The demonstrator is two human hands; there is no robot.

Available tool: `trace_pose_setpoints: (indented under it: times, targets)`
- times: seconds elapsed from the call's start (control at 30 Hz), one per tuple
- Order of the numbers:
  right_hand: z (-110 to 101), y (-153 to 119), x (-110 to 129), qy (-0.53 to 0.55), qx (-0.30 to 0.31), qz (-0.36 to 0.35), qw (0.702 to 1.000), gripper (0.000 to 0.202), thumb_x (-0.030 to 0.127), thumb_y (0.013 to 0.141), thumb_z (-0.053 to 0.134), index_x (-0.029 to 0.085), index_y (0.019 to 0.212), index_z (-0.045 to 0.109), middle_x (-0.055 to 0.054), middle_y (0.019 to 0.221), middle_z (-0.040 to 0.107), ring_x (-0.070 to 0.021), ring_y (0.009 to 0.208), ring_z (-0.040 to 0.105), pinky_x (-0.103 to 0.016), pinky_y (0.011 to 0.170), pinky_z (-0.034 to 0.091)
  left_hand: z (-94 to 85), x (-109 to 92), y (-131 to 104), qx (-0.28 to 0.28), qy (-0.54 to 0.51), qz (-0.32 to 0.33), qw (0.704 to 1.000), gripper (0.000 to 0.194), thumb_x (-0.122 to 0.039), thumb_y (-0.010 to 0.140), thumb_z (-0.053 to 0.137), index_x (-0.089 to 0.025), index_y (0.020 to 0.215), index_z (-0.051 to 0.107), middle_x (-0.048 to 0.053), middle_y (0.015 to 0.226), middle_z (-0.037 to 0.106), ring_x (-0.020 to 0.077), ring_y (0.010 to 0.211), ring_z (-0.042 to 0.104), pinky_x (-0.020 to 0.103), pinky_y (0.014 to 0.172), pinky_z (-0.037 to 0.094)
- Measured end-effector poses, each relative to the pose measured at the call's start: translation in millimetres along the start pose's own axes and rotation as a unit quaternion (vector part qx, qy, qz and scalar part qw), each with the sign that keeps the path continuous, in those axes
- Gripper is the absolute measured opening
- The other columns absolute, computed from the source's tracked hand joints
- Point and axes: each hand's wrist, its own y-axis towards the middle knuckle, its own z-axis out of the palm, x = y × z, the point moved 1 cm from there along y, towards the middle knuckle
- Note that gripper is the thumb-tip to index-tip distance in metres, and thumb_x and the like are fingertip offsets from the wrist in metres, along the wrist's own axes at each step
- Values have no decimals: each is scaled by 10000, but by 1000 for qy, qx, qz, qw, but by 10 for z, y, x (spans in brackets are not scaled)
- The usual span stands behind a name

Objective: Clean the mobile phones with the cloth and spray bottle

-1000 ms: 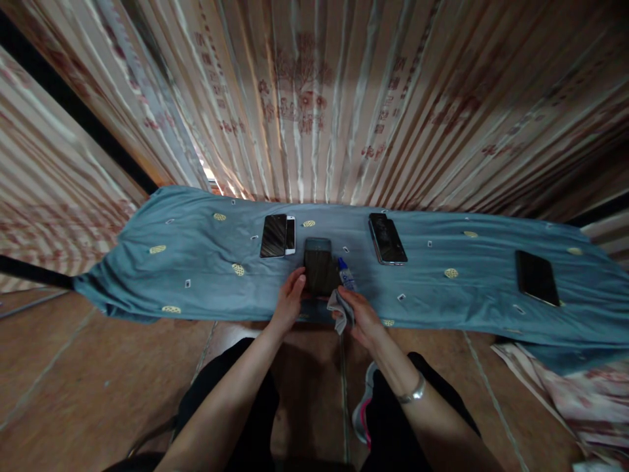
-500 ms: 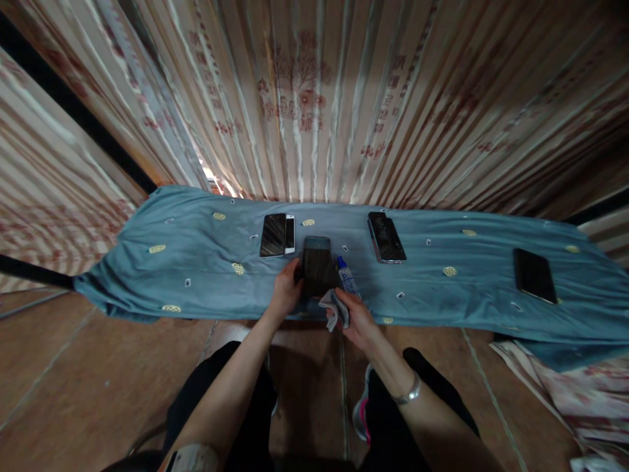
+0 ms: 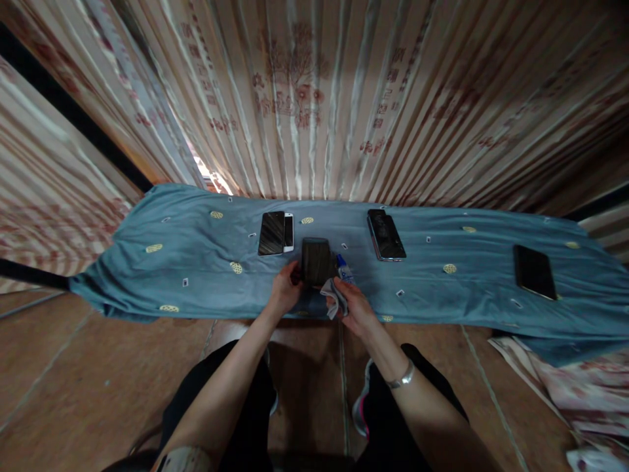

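My left hand [image 3: 285, 287] grips a dark phone [image 3: 316, 261] by its left edge, its screen side tilted toward me above the cloth. In my right hand [image 3: 358, 308] is a bunched grey wiping cloth [image 3: 335, 298], pinched between the fingers close to the phone's lower right corner; whether it touches the phone I cannot tell. A small bottle with a blue cap [image 3: 344, 267] lies just right of the phone, partly hidden behind my right hand.
On a bench with a blue-green cloth [image 3: 196, 262], a black phone [image 3: 272, 233] overlaps a white phone [image 3: 289, 233] at left. Two stacked dark phones [image 3: 387, 236] lie right of centre, and a black tablet-like device [image 3: 535, 271] farther right. Pleated curtains [image 3: 304, 98] hang behind.
My right hand and the wiping cloth have moved slightly up toward the phone, covering more of the bottle. The phone's tilt has changed, and it looks shorter now. My left hand keeps its grip.
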Motion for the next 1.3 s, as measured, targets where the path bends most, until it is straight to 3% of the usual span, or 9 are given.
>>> trace_pose_setpoints:
  times: [0.1, 0.27, 0.47, 0.6, 0.77, 0.87, 0.93, 1.13, 1.3]
  targets:
    - [6, 25, 13, -5, 2, 2, 1000, 344, 453, 661, 862, 180, 671, 652, 42, 464, 608, -73, 350, 473, -174, 309, 345, 8, 52, -4, 7, 25, -2, 1000, 601, -80, 599, 669, -130, 1198, 660, 108, 1027, 711, 247, 905, 663, 429, 900, 538]
    - [40, 38, 6, -33, -2, -7, 999, 407, 518, 600, 876, 187, 629, 641, 37, 448, 594, -78, 367, 470, -181, 322, 338, 46, 132, -53, 8, -19, 3, 1000, 591, -98, 618, 655, -147, 1207, 651, 100, 1077, 712, 243, 963, 678, 417, 920, 546]
    - [13, 68, -53, -69, -44, -46, 996, 465, 599, 539, 875, 214, 618, 626, 26, 523, 612, -102, 455, 508, -223, 407, 403, 66, 2, -160, 16, -116, -22, 993, 587, -101, 565, 668, -177, 1147, 679, 59, 1022, 751, 249, 961, 688, 393, 909, 542]
    - [3, 107, -83, -91, -49, -64, 993, 474, 639, 535, 857, 231, 652, 646, 13, 596, 637, -127, 543, 544, -251, 486, 448, 78, -122, -190, 22, -254, -77, 964, 563, -80, 536, 669, -179, 1090, 682, 43, 1025, 763, 238, 1014, 680, 360, 941, 508]
    - [4, 115, -69, -136, -52, -84, 986, 512, 705, 558, 810, 235, 652, 631, -10, 605, 629, -167, 606, 577, -287, 518, 458, 39, -202, -192, 29, -389, -168, 905, 451, -65, 531, 695, -173, 968, 690, 16, 862, 757, 154, 786, 668, 271, 781, 496]
    - [15, 80, -28, -159, -44, -94, 982, 487, 695, 610, 785, 236, 644, 626, -20, 600, 629, -184, 631, 599, -294, 525, 464, 5, -278, -201, 64, -413, -184, 889, 227, -141, 647, 687, -172, 869, 720, 46, 856, 758, 160, 789, 672, 269, 761, 504]
    - [29, 48, 0, -160, -41, -88, 982, 478, 686, 617, 783, 233, 642, 631, -14, 580, 623, -169, 581, 576, -283, 492, 442, -5, -317, -206, 55, -421, -194, 884, 127, -197, 712, 717, -166, 835, 726, 59, 861, 757, 163, 796, 677, 266, 752, 508]
    - [60, -9, 42, -147, -26, -52, 987, 545, 739, 560, 781, 218, 618, 630, 20, 477, 581, -92, 399, 393, -243, 382, 308, 23, -323, -213, 7, -427, -217, 878, 223, -164, 664, 831, -122, 836, 695, 38, 780, 732, 119, 688, 655, 239, 681, 491]
    - [26, -33, 88, -178, -25, -63, 982, 567, 763, 548, 776, 213, 586, 646, -17, 545, 642, -109, 450, 456, -259, 434, 341, 21, -387, -251, 7, -434, -255, 864, 229, -113, 683, 794, -156, 844, 637, 8, 706, 715, 125, 606, 657, 248, 608, 504]
